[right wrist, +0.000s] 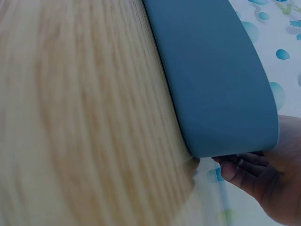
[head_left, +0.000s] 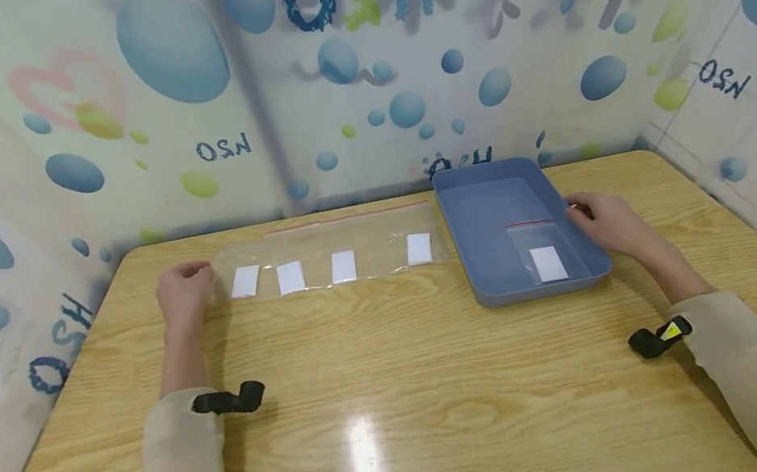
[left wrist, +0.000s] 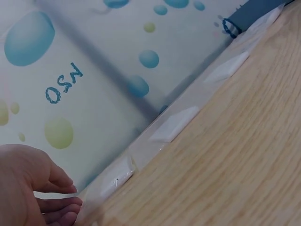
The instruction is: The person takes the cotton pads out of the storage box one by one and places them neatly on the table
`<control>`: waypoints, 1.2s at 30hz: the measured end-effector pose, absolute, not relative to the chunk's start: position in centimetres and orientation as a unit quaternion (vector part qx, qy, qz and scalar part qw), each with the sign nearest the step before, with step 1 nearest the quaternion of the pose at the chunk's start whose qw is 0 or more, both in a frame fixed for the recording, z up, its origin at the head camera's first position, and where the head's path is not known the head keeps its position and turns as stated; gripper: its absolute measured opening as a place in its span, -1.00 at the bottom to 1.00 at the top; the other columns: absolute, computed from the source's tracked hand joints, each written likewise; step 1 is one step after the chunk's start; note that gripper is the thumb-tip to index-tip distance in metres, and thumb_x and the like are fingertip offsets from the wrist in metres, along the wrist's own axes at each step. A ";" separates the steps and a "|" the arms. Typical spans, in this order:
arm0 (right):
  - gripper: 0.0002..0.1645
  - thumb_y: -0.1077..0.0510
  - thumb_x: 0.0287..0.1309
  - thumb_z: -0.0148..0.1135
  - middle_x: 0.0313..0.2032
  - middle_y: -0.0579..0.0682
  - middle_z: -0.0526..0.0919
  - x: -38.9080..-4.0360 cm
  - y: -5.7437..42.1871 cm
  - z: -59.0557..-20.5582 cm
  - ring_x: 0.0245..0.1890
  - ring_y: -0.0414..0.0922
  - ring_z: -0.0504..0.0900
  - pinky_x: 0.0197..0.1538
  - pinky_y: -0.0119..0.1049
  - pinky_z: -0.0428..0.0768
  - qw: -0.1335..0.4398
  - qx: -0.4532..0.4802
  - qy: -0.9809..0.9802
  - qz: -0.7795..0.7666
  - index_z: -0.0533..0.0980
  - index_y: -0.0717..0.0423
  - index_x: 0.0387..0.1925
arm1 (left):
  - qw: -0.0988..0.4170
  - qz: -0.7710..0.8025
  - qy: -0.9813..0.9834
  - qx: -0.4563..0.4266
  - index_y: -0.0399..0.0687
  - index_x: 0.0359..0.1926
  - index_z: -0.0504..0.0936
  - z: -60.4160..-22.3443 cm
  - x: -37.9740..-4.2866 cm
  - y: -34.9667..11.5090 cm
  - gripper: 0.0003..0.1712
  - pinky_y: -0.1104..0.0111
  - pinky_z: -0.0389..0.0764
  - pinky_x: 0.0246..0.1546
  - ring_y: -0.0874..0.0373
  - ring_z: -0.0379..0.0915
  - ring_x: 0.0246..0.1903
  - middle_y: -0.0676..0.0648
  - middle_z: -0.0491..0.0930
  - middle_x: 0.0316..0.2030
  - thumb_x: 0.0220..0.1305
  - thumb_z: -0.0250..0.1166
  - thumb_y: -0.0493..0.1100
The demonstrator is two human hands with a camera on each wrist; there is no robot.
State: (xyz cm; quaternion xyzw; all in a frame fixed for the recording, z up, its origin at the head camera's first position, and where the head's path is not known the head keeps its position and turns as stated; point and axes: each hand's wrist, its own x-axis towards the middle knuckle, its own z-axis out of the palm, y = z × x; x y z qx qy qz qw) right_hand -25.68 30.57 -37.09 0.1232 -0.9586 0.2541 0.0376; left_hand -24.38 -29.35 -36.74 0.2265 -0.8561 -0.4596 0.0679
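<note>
Several clear zip bags, each with a white card in it, lie side by side in a row at the back of the table. At the left end of this row is my left hand, its thumb and fingertips pinching the edge of the leftmost bag. A blue-grey plastic tray stands at the row's right end. My right hand grips the tray's right rim; in the right wrist view its fingers are partly hidden behind the tray wall. Inside the tray lies another zip bag with a white card.
The wooden table reaches back to a wall covering printed with blue bubbles. Black wrist cameras sit on both sleeves. A bright reflection shows on the tabletop near the front.
</note>
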 end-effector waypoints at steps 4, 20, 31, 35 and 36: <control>-0.52 0.19 0.54 -0.04 -0.28 0.29 0.61 -25.7 30.5 -37.0 -0.37 0.04 0.47 -0.32 -0.17 0.43 0.035 0.123 -0.959 0.254 0.40 0.57 0.20 | 0.077 -0.467 -0.852 0.225 -0.28 0.30 0.52 -36.7 -24.4 -29.4 -0.47 0.43 0.40 -0.18 -0.05 0.35 0.11 -0.29 0.50 0.20 0.40 0.02 -0.16; -0.52 0.18 0.54 -0.04 -0.34 0.24 0.60 -25.9 30.8 -37.2 -0.43 -0.01 0.44 -0.36 -0.19 0.40 0.041 0.133 -0.957 0.255 0.41 0.59 0.18 | 0.127 -0.528 -0.811 0.218 -0.28 0.33 0.48 -36.0 -24.7 -27.4 -0.49 0.61 0.49 -0.32 0.32 0.45 -0.24 -0.09 0.52 -0.02 0.51 0.02 -0.10; -0.52 0.19 0.53 -0.03 -0.27 0.30 0.63 -25.8 30.7 -37.1 -0.37 0.04 0.50 -0.30 -0.14 0.46 0.039 0.131 -0.957 0.256 0.42 0.57 0.18 | 0.149 -0.517 -0.822 0.187 -0.30 0.24 0.56 -35.2 -24.9 -25.3 -0.53 0.52 0.45 -0.30 0.34 0.38 -0.29 -0.06 0.52 -0.08 0.49 0.04 -0.11; -0.52 0.18 0.54 -0.03 -0.28 0.28 0.62 -25.9 30.7 -37.1 -0.39 0.02 0.48 -0.31 -0.14 0.45 0.037 0.132 -0.957 0.256 0.41 0.58 0.18 | 0.161 -0.515 -0.824 0.170 -0.31 0.22 0.57 -34.7 -24.9 -24.3 -0.55 0.50 0.44 -0.26 0.30 0.38 -0.23 -0.15 0.54 0.00 0.48 0.05 -0.15; -0.52 0.18 0.54 -0.04 -0.29 0.28 0.62 -25.8 30.7 -37.1 -0.39 0.01 0.48 -0.32 -0.14 0.44 0.036 0.132 -0.957 0.257 0.41 0.58 0.18 | 0.163 -0.517 -0.823 0.167 -0.32 0.22 0.57 -34.6 -24.8 -24.0 -0.56 0.50 0.45 -0.25 0.29 0.38 -0.22 -0.16 0.54 0.01 0.47 0.05 -0.17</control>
